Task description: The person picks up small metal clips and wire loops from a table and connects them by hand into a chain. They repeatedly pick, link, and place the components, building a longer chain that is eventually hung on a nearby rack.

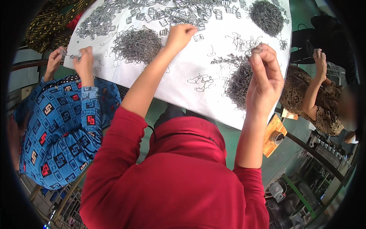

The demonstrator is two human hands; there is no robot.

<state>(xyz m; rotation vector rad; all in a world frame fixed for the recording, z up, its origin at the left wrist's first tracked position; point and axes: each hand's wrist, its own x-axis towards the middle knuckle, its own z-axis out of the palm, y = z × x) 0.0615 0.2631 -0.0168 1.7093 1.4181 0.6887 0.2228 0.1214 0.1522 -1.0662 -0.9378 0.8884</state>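
Observation:
My left hand (180,38) reaches over the white table, fingers pinched together beside the loose metal buckles (198,37). Whatever is between those fingertips is too small to make out. Raised above the table's right side, my right hand (267,82) is closed, thumb against forefinger, with a small dull piece at the fingertips that I cannot name. A pile of bent wire hooks (237,88) lies beside it, partly hidden by the hand. A blurred row of small metal pieces (230,59) extends left from near those fingers; whether it is held cannot be told.
Many flat metal buckles (152,13) cover the far part of the white table (175,84). More wire hooks are heaped at left (138,45) and far right (267,18). Co-workers' hands work at left (84,63) and right (320,65). A wooden stool (270,143) stands below right.

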